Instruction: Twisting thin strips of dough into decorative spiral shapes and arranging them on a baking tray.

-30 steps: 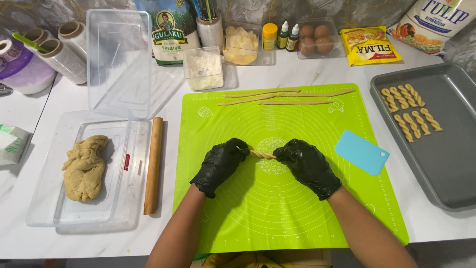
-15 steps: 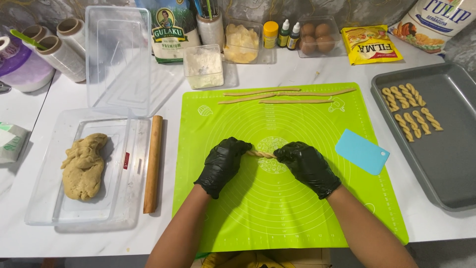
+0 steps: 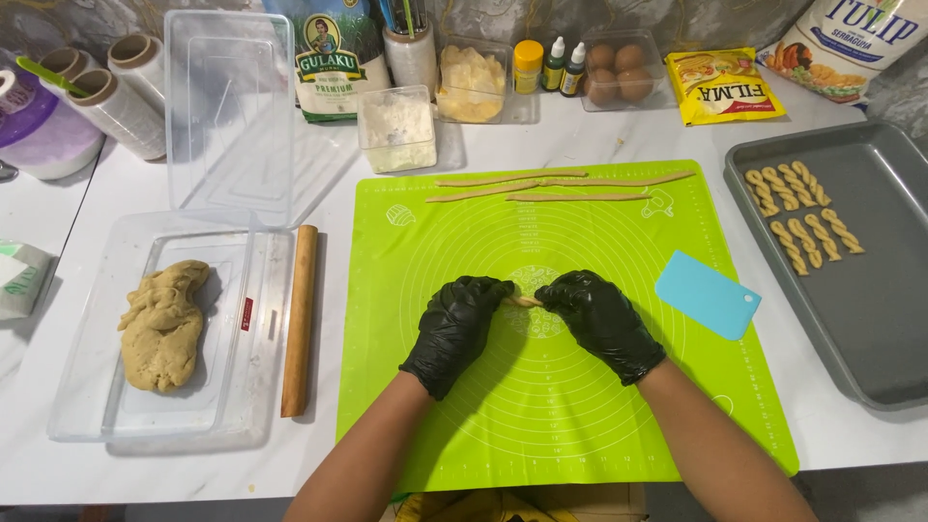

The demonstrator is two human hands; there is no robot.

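On the middle of the green baking mat (image 3: 580,406), both hands in black gloves meet over a short piece of dough (image 3: 524,302). The left hand (image 3: 454,329) pinches one end of it and the right hand (image 3: 601,319) pinches the other, fingers curled tight, so only a little dough shows between them. Along the mat's far edge lie several long thin dough strips (image 3: 561,186). A blue scraper (image 3: 706,294) rests on the mat near its right edge. Off the counter's right edge side sits a grey baking tray (image 3: 870,329) holding twisted dough sticks (image 3: 800,215). Left of the mat lies a wooden rolling pin (image 3: 300,319), beside a clear plastic box (image 3: 87,406) with a lump of dough (image 3: 159,324).
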